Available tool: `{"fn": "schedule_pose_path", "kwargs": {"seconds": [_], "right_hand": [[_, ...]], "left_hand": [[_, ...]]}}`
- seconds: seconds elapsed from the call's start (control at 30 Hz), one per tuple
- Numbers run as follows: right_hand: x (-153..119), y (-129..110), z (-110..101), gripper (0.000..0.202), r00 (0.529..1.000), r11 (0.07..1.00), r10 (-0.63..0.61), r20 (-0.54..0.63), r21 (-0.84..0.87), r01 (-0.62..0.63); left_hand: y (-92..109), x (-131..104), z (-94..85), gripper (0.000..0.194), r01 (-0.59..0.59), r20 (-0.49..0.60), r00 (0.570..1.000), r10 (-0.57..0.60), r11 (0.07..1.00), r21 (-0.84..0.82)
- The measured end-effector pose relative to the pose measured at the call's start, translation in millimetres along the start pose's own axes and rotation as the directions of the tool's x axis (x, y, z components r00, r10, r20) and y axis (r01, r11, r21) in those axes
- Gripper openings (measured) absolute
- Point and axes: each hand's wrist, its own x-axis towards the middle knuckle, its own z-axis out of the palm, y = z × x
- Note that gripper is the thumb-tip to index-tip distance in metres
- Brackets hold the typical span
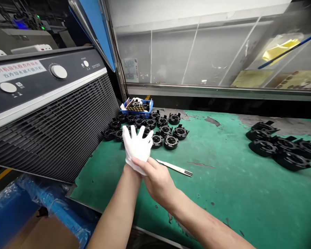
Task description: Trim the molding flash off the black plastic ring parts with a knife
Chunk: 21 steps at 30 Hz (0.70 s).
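Note:
A white glove [138, 149] covers my left hand [137, 143], which is held up over the table with its fingers spread. My bare right hand [158, 178] is closed on the cuff of that glove at the wrist. Just right of my hands a white-handled knife [175, 167] lies on the green tabletop. Beyond the gloved fingers stand several round black plastic parts [171, 141] in rows, some partly hidden by the glove.
A blue basket [137, 112] with more parts stands behind the rows. Another group of black parts [287, 148] sits at the right. To the left leans a black slatted machine panel [59, 124] with knobs. A blue-lined cardboard box [38, 231] is below left.

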Motion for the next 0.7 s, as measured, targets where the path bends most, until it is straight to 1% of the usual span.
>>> {"fn": "schedule_pose_path", "kwargs": {"seconds": [0.03, 0.1, 0.17, 0.2, 0.27, 0.3, 0.37, 0.4, 0.43, 0.47, 0.5, 0.53, 0.6, 0.63, 0.67, 0.7], "right_hand": [[-3, 2, -1, 0.041, 1.000, 0.999, 0.021, -0.023, 0.044, -0.020], [-6, 7, -3, 0.037, 0.998, 0.995, 0.042, -0.036, 0.092, -0.038], [-7, 10, -2, 0.034, 0.999, 0.996, 0.032, -0.013, 0.079, -0.031], [-8, 10, -2, 0.034, 1.000, 0.996, 0.029, 0.003, 0.079, -0.029], [-11, 13, 0, 0.035, 0.999, 0.995, 0.023, 0.046, 0.093, -0.027], [-12, 17, -2, 0.034, 0.997, 0.995, 0.019, 0.075, 0.100, -0.027], [-12, 38, -11, 0.031, 0.991, 0.994, 0.041, 0.125, 0.091, -0.052], [-10, 56, -20, 0.029, 0.988, 0.994, 0.076, 0.135, 0.065, -0.085], [-7, 78, -32, 0.029, 0.983, 0.989, 0.141, 0.120, 0.018, -0.144], [-3, 103, -45, 0.031, 0.971, 0.973, 0.228, 0.077, -0.046, -0.225], [0, 130, -59, 0.035, 0.947, 0.941, 0.321, 0.012, -0.117, -0.317], [5, 156, -74, 0.039, 0.913, 0.895, 0.402, -0.065, -0.185, -0.407], [13, 199, -99, 0.047, 0.837, 0.787, 0.521, -0.169, -0.283, -0.547], [19, 215, -108, 0.047, 0.804, 0.741, 0.563, -0.191, -0.314, -0.593], [24, 226, -115, 0.045, 0.777, 0.704, 0.597, -0.199, -0.335, -0.627], [30, 234, -121, 0.041, 0.758, 0.679, 0.623, -0.194, -0.349, -0.646]], "left_hand": [[4, 1, 4.1, 0.067, -0.017, -0.019, 1.000, 0.016, 0.997, -0.069], [7, 4, 8.5, 0.055, -0.116, -0.086, 0.991, 0.104, 0.981, -0.158], [5, 8, 7.8, 0.041, -0.245, -0.151, 0.963, 0.221, 0.957, -0.159], [4, 9, 6.2, 0.039, -0.298, -0.141, 0.950, 0.279, 0.945, -0.137], [8, 9, 2.7, 0.047, -0.376, -0.044, 0.927, 0.373, 0.923, -0.086], [13, 8, 1.3, 0.051, -0.394, 0.012, 0.918, 0.396, 0.917, -0.058], [31, 1, -0.6, 0.052, -0.406, 0.114, 0.908, 0.404, 0.914, -0.004], [43, -3, -1.4, 0.047, -0.403, 0.165, 0.904, 0.395, 0.915, 0.016], [55, -8, -2.8, 0.042, -0.399, 0.221, 0.897, 0.383, 0.917, 0.029], [65, -14, -5.4, 0.039, -0.393, 0.279, 0.887, 0.369, 0.919, 0.035], [74, -20, -9.7, 0.040, -0.382, 0.326, 0.879, 0.349, 0.923, 0.043], [79, -25, -15.9, 0.044, -0.365, 0.356, 0.878, 0.320, 0.929, 0.064], [76, -36, -34.3, 0.063, -0.305, 0.383, 0.898, 0.217, 0.934, 0.186], [70, -39, -45.3, 0.075, -0.265, 0.395, 0.909, 0.133, 0.915, 0.304], [62, -41, -56.2, 0.079, -0.242, 0.409, 0.912, 0.044, 0.861, 0.447], [53, -40, -66.2, 0.075, -0.261, 0.453, 0.890, -0.049, 0.760, 0.596]]}}
